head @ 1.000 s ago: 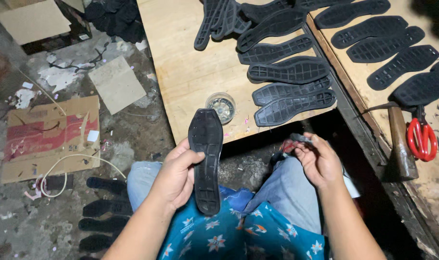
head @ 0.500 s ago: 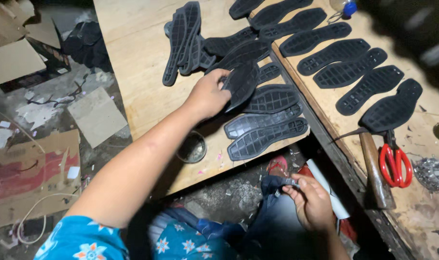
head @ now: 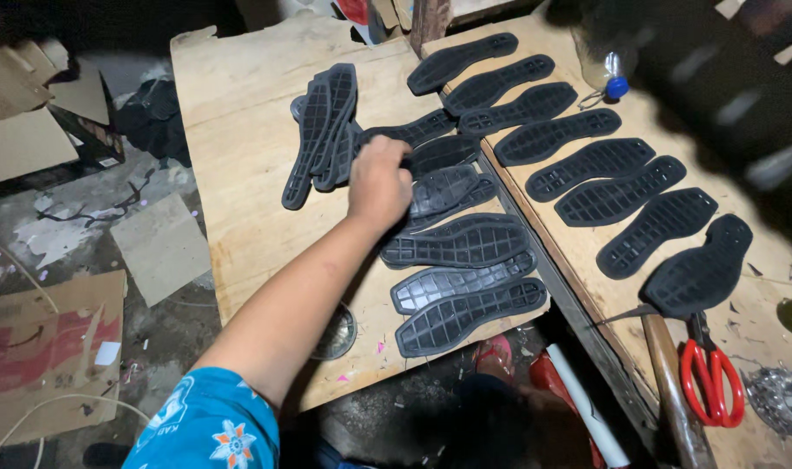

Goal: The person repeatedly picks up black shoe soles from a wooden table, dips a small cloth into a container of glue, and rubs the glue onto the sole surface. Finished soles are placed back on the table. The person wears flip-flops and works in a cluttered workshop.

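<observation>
Over the plywood bench (head: pixel 239 174) the person's left arm stretches forward from the lower left of the view, nearly straight at the elbow, the blue flower-print sleeve (head: pixel 206 426) ending above it and the forearm bare. At its far end the left hand (head: pixel 378 182) lies knuckles up with the wrist level and the fingers curled downward. Its grip is narrow, closed onto the near end of a black rubber shoe sole (head: pixel 444 189) that lies tread up in a column of overlapping soles at the middle of the bench; the fingertips are tucked under the hand, so how far they wrap the edge cannot be told. That sole rests on the bench between another sole above it and a wider sole (head: pixel 457 241) just below, touching both. Just left of the hand a loose pile of soles (head: pixel 322 130) stands partly on edge, close to the knuckles. Two more soles (head: pixel 465 300) close the column toward the near edge of the bench. A small round tin (head: pixel 337 334) sits by that edge, partly behind the forearm. On the neighbouring board (head: pixel 587 252) to the right a second row of soles (head: pixel 587 165) lies well apart from the hand, with red-handled scissors (head: pixel 713 382) near its lower end. No right hand shows.
</observation>
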